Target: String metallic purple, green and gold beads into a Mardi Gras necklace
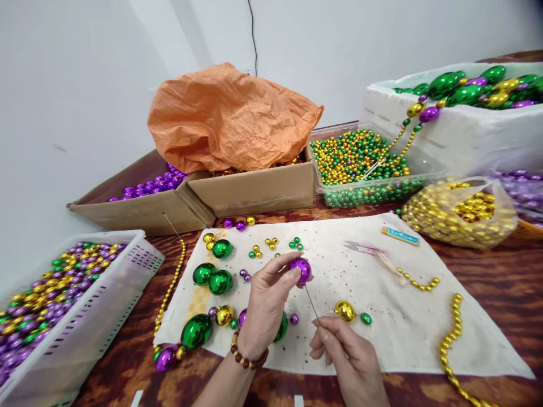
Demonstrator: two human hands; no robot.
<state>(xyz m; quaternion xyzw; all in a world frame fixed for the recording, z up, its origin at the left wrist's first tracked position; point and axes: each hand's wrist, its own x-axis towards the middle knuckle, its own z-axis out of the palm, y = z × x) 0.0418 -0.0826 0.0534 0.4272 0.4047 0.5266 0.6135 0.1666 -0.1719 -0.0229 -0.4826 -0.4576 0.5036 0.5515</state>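
In the head view, the work looks partway along: a purple ball (301, 271) is up in the air over the white cloth (407, 339), pinched between the thumb and fingers of the left hand (269, 291), while the right hand (345, 347) grips a thin needle (311, 302) whose upper end meets the ball's underside. Whether the needle has gone through cannot be told, as its tip is hidden. As for what seems done, a gold strand (175, 282) runs down the cloth's left edge, and another strand (444, 342) trails off the right side onto the worktop (418, 390). What appears left is a good deal: green balls (204, 273) and small gold beads (270, 243) sit loose in groups, and a gold ball (345, 311) lies near the right hand, with a green bead (365, 319) just beside it. The purple ball itself is round, glossy and mirror-like, with bright highlights; it looks whole, though fingers cover part of it, and its smooth skin would probably slip easily in a light pinch.
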